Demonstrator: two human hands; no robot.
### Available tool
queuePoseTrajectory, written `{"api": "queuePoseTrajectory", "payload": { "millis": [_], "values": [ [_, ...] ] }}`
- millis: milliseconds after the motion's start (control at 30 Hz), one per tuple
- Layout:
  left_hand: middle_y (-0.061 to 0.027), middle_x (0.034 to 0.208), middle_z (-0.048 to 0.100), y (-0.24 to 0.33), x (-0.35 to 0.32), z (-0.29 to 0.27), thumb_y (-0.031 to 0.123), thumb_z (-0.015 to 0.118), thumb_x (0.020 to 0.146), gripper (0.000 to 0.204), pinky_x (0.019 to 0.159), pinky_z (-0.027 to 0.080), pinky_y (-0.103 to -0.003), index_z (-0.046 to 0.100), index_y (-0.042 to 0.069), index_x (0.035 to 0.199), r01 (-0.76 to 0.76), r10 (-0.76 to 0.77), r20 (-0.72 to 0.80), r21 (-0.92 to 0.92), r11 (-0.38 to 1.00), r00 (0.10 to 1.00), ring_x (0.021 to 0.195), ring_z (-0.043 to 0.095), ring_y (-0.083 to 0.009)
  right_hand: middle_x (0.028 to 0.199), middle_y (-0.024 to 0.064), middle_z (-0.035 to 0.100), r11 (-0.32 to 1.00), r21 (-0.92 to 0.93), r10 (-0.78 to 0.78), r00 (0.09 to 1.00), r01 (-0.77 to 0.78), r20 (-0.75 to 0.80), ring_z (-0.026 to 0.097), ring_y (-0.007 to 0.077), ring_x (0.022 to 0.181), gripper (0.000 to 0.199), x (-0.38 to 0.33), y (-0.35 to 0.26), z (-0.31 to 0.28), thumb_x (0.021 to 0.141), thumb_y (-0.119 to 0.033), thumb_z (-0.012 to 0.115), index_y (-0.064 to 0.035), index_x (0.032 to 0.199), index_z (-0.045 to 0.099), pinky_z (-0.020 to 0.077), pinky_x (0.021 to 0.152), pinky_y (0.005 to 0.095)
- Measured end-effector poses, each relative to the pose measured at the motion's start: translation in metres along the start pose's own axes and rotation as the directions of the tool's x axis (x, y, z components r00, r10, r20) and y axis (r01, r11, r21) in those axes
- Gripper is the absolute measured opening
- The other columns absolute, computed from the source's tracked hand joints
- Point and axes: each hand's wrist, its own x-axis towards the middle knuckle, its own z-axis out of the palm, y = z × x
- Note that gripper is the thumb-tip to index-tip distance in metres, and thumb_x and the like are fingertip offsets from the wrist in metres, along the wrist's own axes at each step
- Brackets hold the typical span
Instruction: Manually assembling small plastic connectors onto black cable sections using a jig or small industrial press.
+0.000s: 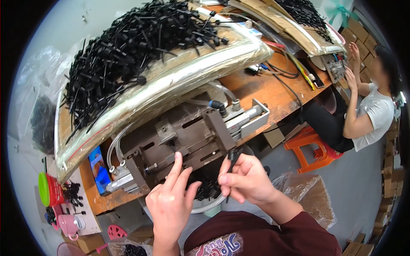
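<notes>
My left hand (171,198) has its fingers apart, the index finger stretched forward with its tip at the near edge of a brown metal fixture (179,126). I cannot tell whether the tip presses on a part there. To its right, my right hand (247,179) pinches a thin black plastic stem (232,157) between thumb and fingers, held upright near the fixture's right block. Below the fixture, between my hands, a round tub (209,210) holds many black pieces (207,183), partly hidden by my hands.
A raised, film-wrapped cardboard tray (205,59) bears a heap of black stemmed parts (141,47). Air cylinders (245,119) flank the fixture on the wooden bench (284,91). At right, a co-worker (371,102) sits on an orange stool (305,147). A plastic-lined box (309,194) stands below.
</notes>
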Motion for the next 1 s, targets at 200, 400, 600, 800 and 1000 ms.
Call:
{"api": "queuePoseTrajectory", "payload": {
  "millis": [200, 400, 600, 800, 1000],
  "values": [
    [-0.0131, 0.100, 0.072, 0.009, -0.021, -0.010, 0.003, 0.083, 0.065, 0.038, 0.069, 0.056, -0.029, 0.072, 0.002, 0.101, -0.298, 0.247, -0.169, -0.485, 0.822, 0.954, 0.084, 0.071, -0.0225, 0.071, 0.0108, 0.066, 0.985, 0.142, 0.092, 0.994, -0.099, 0.052, 0.048, 0.0075, 0.039, 0.010, 0.001, 0.010, 0.001, 0.092, -0.006, 0.065, 0.0011, 0.096, 0.059, 0.0337, 0.035, 0.0190],
    [-0.0089, 0.092, 0.070, 0.001, -0.029, -0.011, 0.002, 0.083, 0.062, 0.035, 0.064, 0.053, -0.029, 0.073, 0.005, 0.096, -0.226, 0.121, -0.278, -0.386, 0.895, 0.953, 0.075, 0.067, -0.0198, 0.086, 0.0161, 0.067, 0.995, 0.045, -0.096, 0.995, 0.094, 0.039, 0.057, 0.0135, 0.054, 0.029, 0.008, 0.011, 0.007, 0.102, -0.021, 0.050, 0.0049, 0.112, 0.058, 0.0449, 0.050, 0.0214],
    [-0.0142, 0.116, 0.067, -0.017, -0.023, 0.022, 0.005, 0.080, 0.065, 0.028, 0.066, 0.053, -0.031, 0.071, 0.003, 0.092, -0.115, 0.080, -0.290, -0.103, 0.988, 0.954, 0.075, 0.066, -0.0208, 0.116, 0.0257, 0.060, 0.920, 0.005, -0.389, 0.913, 0.391, 0.125, 0.065, 0.0289, 0.092, 0.079, 0.005, 0.010, 0.007, 0.101, -0.060, 0.025, 0.0114, 0.125, 0.050, 0.0494, 0.089, 0.0398],
    [-0.0153, 0.122, 0.066, -0.018, -0.017, 0.031, 0.009, 0.078, 0.068, 0.027, 0.064, 0.052, -0.030, 0.069, 0.002, 0.092, -0.114, 0.115, -0.225, 0.015, 0.993, 0.967, 0.069, 0.066, -0.0202, 0.121, 0.0284, 0.058, 0.907, -0.130, -0.397, 0.916, 0.401, 0.057, 0.065, 0.0328, 0.102, 0.072, 0.001, 0.004, 0.013, 0.096, -0.056, 0.045, 0.0112, 0.123, 0.050, 0.0499, 0.092, 0.0418],
    [-0.0138, 0.121, 0.066, -0.020, -0.007, 0.025, 0.010, 0.078, 0.067, 0.027, 0.063, 0.052, -0.030, 0.069, 0.003, 0.092, -0.128, 0.141, -0.179, 0.078, 0.989, 0.974, 0.066, 0.066, -0.0196, 0.125, 0.0302, 0.054, 0.849, -0.188, -0.462, 0.866, 0.494, 0.193, 0.067, 0.0299, 0.097, 0.047, 0.003, 0.003, -0.001, 0.074, -0.012, 0.079, 0.0042, 0.111, 0.056, 0.0547, 0.088, 0.0386]
  ]
}}
